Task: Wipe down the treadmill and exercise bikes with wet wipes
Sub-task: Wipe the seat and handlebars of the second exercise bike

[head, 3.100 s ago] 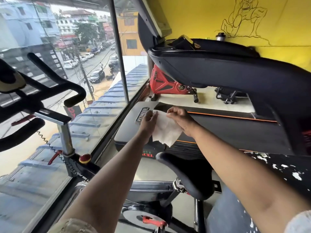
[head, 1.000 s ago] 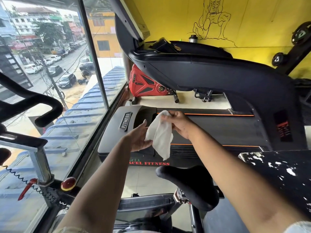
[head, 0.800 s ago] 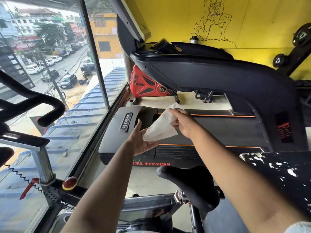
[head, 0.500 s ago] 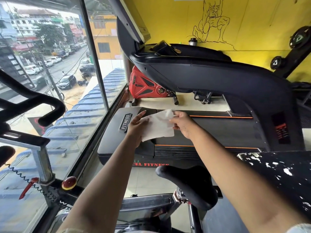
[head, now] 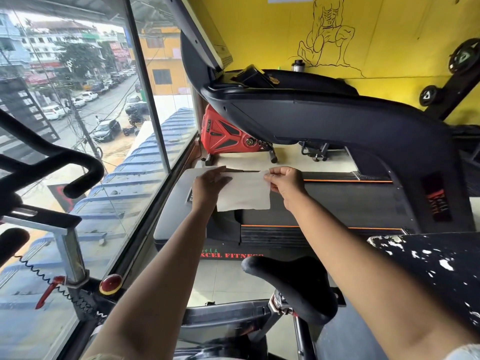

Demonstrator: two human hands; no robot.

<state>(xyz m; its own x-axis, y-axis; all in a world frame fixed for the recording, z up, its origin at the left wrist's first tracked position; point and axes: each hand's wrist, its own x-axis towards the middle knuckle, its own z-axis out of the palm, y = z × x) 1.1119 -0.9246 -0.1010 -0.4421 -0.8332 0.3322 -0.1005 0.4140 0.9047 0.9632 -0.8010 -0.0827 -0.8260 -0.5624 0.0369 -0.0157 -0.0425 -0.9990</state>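
Observation:
A white wet wipe (head: 244, 191) is spread flat in the air between my hands, above the rear of the black treadmill (head: 337, 198). My left hand (head: 209, 187) holds its left edge and my right hand (head: 284, 181) pinches its upper right corner. The treadmill's grey end cover (head: 172, 211) lies below my left hand, its belt runs to the right, and its dark handrail and console (head: 324, 113) arch overhead. Right under my arms is an exercise bike, with its black saddle (head: 291, 284) and black handlebars (head: 49, 162) at left.
A glass window wall (head: 78, 126) runs along the left. A red machine (head: 226, 136) stands on the floor beyond the treadmill by the yellow wall. A black paint-flecked surface (head: 436, 268) sits at right, and weight plates (head: 465, 58) hang at upper right.
The wipe hung crumpled from my right hand; both hands have since pulled it open into a flat sheet, my left hand sliding to its left edge.

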